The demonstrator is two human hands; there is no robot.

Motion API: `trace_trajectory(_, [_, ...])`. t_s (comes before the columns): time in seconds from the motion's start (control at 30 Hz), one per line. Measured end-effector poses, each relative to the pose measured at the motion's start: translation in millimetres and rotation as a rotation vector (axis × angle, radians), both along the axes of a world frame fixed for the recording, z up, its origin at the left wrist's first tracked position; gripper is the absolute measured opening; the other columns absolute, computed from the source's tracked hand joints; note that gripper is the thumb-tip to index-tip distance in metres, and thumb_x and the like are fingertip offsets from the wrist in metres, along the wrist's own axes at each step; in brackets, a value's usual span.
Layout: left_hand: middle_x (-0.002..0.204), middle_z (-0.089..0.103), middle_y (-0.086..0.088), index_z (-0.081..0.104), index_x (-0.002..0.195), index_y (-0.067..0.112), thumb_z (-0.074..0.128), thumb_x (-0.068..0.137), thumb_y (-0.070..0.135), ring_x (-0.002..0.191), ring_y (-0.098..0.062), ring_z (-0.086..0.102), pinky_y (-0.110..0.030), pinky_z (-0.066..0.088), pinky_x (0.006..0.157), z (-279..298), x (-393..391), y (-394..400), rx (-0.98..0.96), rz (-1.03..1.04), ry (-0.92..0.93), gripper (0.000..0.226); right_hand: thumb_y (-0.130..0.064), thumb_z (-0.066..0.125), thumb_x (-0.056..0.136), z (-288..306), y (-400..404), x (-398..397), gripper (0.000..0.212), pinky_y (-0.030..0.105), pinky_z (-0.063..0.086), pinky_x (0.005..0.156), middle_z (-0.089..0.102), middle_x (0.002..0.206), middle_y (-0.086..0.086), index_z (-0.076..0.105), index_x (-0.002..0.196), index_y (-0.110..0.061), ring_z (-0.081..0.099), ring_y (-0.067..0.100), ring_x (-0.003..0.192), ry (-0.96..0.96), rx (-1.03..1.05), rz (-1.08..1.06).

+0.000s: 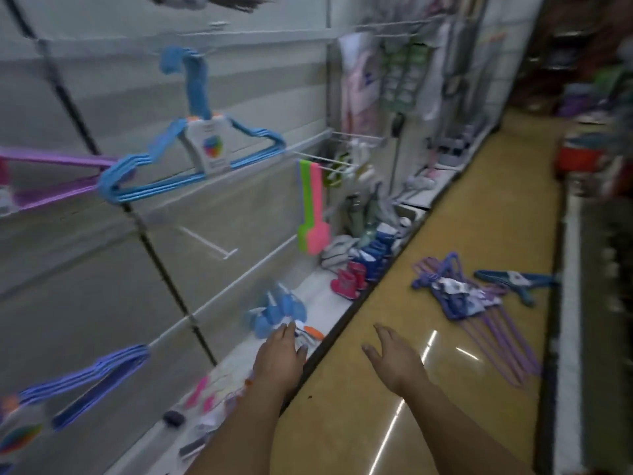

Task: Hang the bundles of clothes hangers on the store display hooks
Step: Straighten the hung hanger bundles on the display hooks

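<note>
Both our hands are empty, fingers spread: left hand (279, 354) over the bottom shelf (318, 293), right hand (394, 359) above the floor (462, 217). A blue hanger bundle (191, 159) hangs on the wall; more bundles (479, 296) lie on the floor.

Two bare forearms entered from bottom edge. No sleeves, gloves, watch or rings visible. Left hand (279, 351) and right hand (394, 358) both uncovered, nails short where visible. Motion blur softened finer detail of fingers.

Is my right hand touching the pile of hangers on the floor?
Apart. The head view shows the right hand open in mid-air, with bare yellow floor between it and the pile of hangers.
</note>
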State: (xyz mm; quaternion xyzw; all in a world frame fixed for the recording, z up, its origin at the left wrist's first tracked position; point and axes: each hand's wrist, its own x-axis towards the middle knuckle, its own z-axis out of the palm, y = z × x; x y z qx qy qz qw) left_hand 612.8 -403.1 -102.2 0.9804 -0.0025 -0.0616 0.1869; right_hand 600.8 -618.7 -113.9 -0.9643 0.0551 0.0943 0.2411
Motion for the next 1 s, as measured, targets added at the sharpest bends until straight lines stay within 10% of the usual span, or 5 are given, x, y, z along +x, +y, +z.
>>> trace_trajectory(1.0, [0.155, 0.029, -0.004, 0.026, 0.149, 0.015, 0.033, 0.100, 0.047, 0.141, -0.020, 0.030, -0.038, 0.030, 0.110, -21, 301, -332, -0.014, -0.703, 0.104, 0.060, -0.048, 0.039, 0.098, 11, -270, 160, 0.060, 0.042, 0.034, 0.110, 0.029, 0.154, 0.002, 0.023, 0.150, -0.022, 0.035, 0.024, 0.137, 0.068, -0.029, -0.654])
